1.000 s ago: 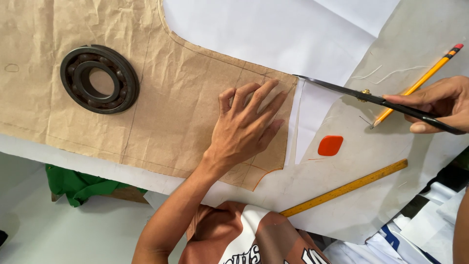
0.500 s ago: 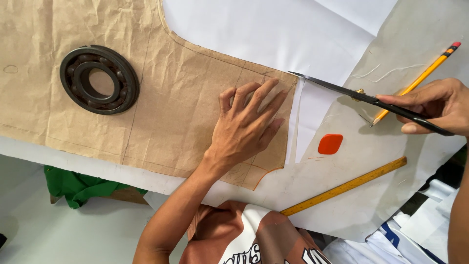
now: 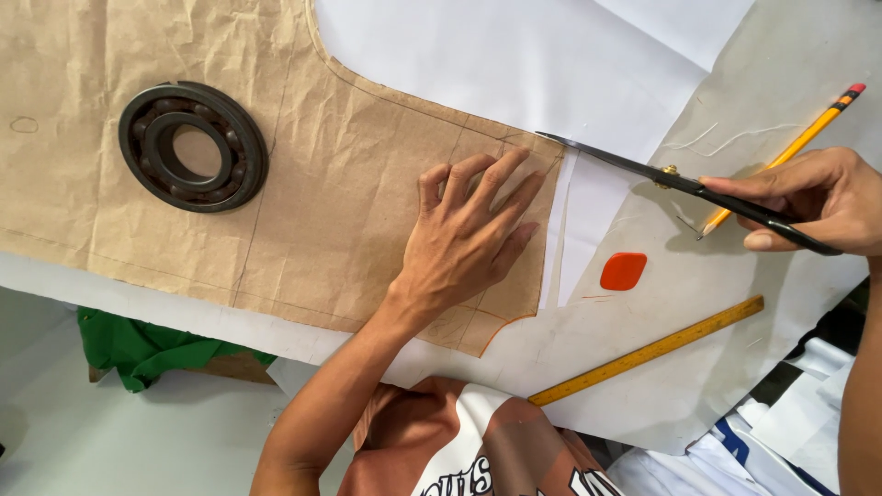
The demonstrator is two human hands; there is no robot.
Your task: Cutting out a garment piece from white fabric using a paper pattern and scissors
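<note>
Hands: left [image 3: 469, 243] flat on pattern paper [image 3: 349, 156], right [image 3: 818, 197] gripping scissors [image 3: 680, 184].

The person is working with both forearms bare: neither the left hand [image 3: 464, 243] nor the right hand [image 3: 813, 197] is wearing a glove, ring or watch. A shirt [image 3: 459, 445] is showing below, in rust-brown and white panels with bold dark lettering across it.

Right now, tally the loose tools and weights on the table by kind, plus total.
Black-handled scissors, in the right hand: 1
Yellow pencil: 1
Yellow wooden ruler: 1
Dark round metal bearing, weighing down the brown paper pattern: 1
Orange rounded chalk piece: 1
Total: 5
</note>
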